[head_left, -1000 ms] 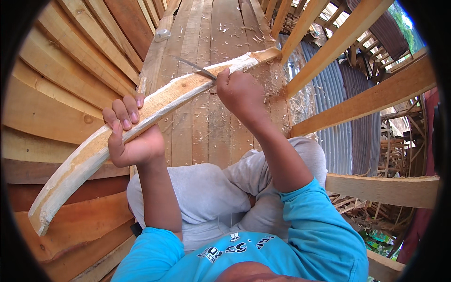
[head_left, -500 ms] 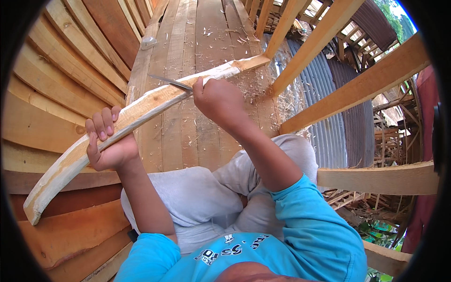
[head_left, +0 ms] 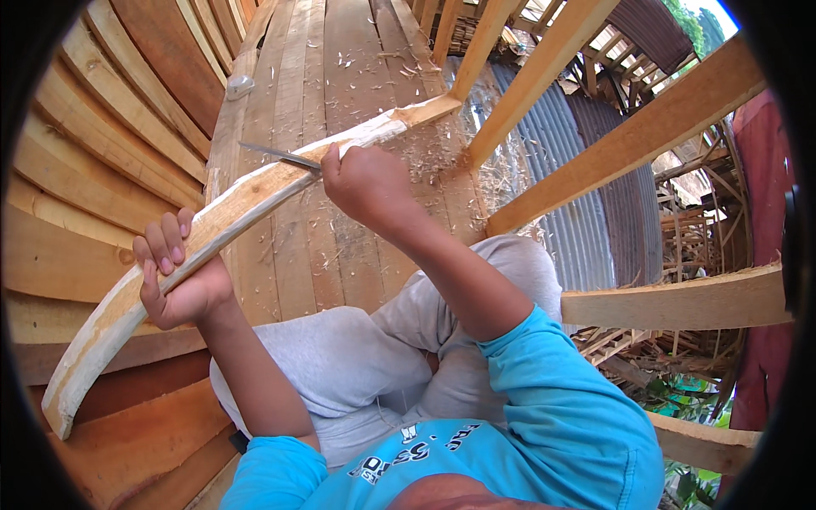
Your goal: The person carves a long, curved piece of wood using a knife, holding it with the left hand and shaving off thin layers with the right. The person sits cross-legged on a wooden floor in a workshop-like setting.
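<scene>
A long piece of wood (head_left: 246, 195), partly stripped to bare yellow wood with white patches, slants from the lower left up to the upper right. It appears curved at its near end. My left hand (head_left: 189, 276) is wrapped round its lower part, fingers over the far side and thumb at the near side. My right hand (head_left: 372, 187) is closed in a fist round the hidden handle of a knife (head_left: 285, 156). The thin grey blade points left and lies across the wood's upper face, close to my fist.
Wood shavings lie scattered on the plank floor (head_left: 340, 263). A board wall (head_left: 93, 170) rises on the left, and upright railing posts (head_left: 544, 81) line the right. Beyond them are corrugated metal sheets (head_left: 586, 246). A small clear object (head_left: 240, 87) sits by the wall. My crossed legs (head_left: 314, 348) are close below.
The whole view has shifted slightly, so the wood, both hands and knife appear a little further left. Both grips stay the same, and the knife remains on the wood.
</scene>
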